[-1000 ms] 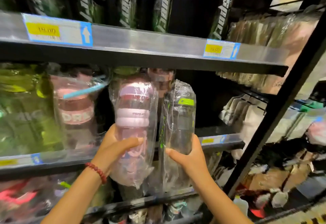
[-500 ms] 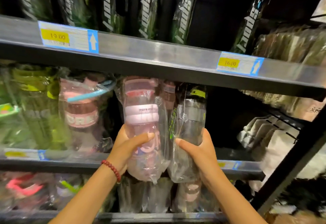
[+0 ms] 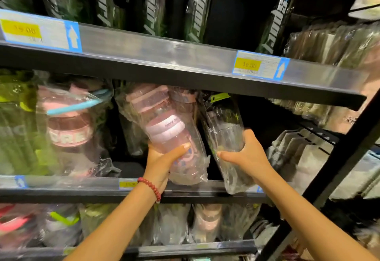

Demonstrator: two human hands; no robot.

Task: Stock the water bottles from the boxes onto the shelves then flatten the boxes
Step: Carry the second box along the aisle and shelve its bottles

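Now stocking: left hand (image 3: 164, 159) grips the pink bottle (image 3: 164, 131), right hand (image 3: 244, 153) grips the clear bottle (image 3: 224, 129), both tilted into the middle shelf (image 3: 82, 186); next, stand them upright inside.

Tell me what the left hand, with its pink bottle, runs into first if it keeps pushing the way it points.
The left hand aims the pink bottle up and back into the middle shelf. Its cap end looks likely to meet the upper shelf's underside or the bagged bottles behind first; depth is unclear.
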